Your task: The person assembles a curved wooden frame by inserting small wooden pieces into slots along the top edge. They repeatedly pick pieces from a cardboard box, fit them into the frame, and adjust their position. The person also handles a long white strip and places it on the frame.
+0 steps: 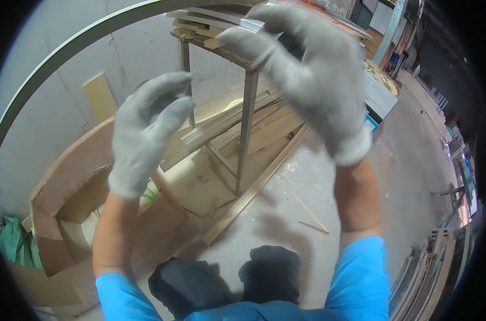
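Both my hands wear white knitted gloves and are raised in front of me. My left hand [146, 131] hangs in the air with curled fingers, the thumb apart from them and nothing visible between. My right hand [320, 80] is higher and slightly blurred, its thumb and bent fingers apart, and I see nothing gripped. Its fingertips overlap the long pale strips [213, 18] lying on a metal-legged rack [247, 123]; whether they touch cannot be told. A long grey bar [55, 67] crosses the upper left, its far end running toward my right hand.
Wooden boards [264, 115] lean and lie under the rack. A large open cardboard box [50, 214] stands at left, beside a green bag [18, 241]. Thin wood slivers [310, 216] lie on the concrete floor. Stacked lengths of material [425, 273] are at lower right.
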A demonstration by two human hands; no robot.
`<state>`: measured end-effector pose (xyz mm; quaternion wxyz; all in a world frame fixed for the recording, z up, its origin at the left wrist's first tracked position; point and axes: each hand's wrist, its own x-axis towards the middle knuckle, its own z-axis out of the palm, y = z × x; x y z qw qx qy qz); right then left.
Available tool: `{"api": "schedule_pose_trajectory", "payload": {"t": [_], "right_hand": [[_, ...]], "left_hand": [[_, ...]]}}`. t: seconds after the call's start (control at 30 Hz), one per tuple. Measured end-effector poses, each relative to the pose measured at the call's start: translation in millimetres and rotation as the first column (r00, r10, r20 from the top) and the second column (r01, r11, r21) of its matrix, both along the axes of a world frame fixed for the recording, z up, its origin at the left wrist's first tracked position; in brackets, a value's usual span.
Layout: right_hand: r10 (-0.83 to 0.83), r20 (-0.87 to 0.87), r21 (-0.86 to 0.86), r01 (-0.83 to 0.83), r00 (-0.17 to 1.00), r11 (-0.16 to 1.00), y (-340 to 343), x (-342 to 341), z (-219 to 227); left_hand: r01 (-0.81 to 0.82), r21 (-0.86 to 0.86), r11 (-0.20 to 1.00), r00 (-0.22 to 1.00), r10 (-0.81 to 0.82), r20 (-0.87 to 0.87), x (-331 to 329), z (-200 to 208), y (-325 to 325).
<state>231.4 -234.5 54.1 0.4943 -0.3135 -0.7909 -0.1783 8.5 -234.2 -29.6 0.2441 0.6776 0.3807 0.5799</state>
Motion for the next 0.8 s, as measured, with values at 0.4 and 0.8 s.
{"api": "schedule_pose_trajectory", "payload": {"t": [0.4,0.8], "right_hand": [[0.183,-0.846,-0.516,-0.855,0.501,-0.046,7.2,-84.9,-0.9],[-0.531,-0.636,-0.443,-0.828,0.561,-0.343,-13.3,-131.9,92.1]], "left_hand": [[0.184,-0.441,0.879,0.983,-0.165,0.082,-25.8,91.7,-101.9],[-0.609,-0.177,0.773,0.679,0.392,-0.620,-173.9,254.4,3.1]]}}
